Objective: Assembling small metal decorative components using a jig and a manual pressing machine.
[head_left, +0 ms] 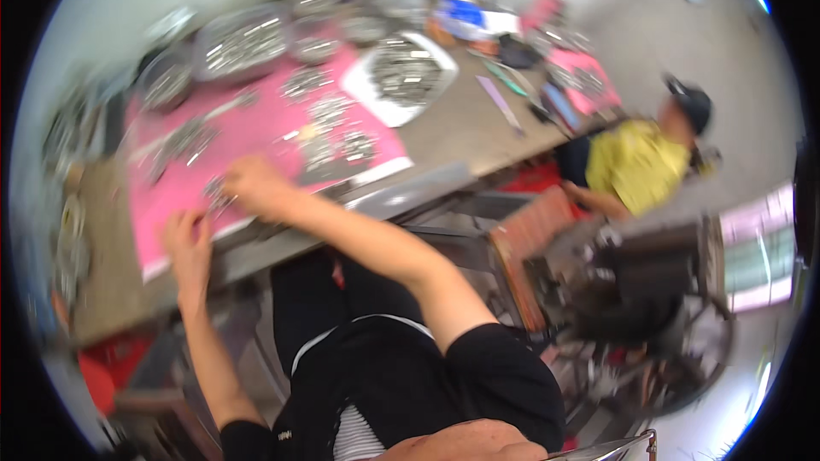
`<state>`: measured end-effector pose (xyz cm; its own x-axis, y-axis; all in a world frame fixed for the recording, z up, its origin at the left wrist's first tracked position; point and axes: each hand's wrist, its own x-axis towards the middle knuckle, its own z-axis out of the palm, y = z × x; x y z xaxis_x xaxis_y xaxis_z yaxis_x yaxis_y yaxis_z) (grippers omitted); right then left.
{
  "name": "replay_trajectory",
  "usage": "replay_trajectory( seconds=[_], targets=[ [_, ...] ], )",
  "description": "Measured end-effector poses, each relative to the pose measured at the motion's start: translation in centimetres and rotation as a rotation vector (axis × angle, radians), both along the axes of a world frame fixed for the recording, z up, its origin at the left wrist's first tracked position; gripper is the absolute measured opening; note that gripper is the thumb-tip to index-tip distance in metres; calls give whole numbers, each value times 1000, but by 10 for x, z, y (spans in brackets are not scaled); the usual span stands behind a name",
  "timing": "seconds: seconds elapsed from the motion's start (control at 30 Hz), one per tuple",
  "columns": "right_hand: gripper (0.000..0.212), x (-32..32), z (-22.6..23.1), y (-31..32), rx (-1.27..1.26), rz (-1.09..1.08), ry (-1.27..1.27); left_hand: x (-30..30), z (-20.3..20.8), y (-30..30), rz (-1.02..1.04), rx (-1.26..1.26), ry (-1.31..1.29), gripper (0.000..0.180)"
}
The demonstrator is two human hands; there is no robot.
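Note:
My left hand (184, 239) is over the near edge of a pink sheet (256, 137), its fingers drawn together. What they hold, if anything, is too blurred to name. My right hand (254, 186) reaches over the sheet with its fingers curled, right beside a small pile of shiny metal parts (219, 193); its fingertips are smeared and hide whatever is in them. Farther off on the sheet lie a loose spread of metal parts (190, 141) and several more small heaps, including one (357, 147) toward the right.
Clear tubs of metal parts, such as a rectangular one (243, 44), line the back. A white tray (446, 60) of parts stands right of them. A purple strip (499, 104) lies on the brown tabletop (461, 132). A person in a yellow shirt (636, 162) sits at the right.

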<state>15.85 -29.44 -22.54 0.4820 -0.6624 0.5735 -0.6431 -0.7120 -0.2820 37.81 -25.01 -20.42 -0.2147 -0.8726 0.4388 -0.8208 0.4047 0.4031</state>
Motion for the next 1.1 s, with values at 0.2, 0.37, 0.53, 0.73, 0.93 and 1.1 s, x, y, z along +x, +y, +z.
replay_trajectory(
  seconds=[0.2, 0.37, 0.53, 0.73, 0.93, 1.1],
  targets=[
    [6, -6, 9, 15, -48, -113, 89, -4, 4, -5, -49, 79, -56, 11],
    [9, 3, 9, 18, -73, -162, 134, -2, 9, -4, -55, 90, -58, 11],
    [15, 9, 13, 18, -26, -234, 165, 1, 10, -5, -52, 116, -60, 13],
    [18, 10, 14, 21, 9, -268, 123, 0, 12, -5, -55, 148, -43, 13],
    [18, 8, 14, 21, 8, -275, 140, 2, 7, -7, -54, 132, -45, 12],
    [16, 5, 13, 18, -5, -251, 156, 1, 9, -6, -57, 136, -50, 12]
  ],
)
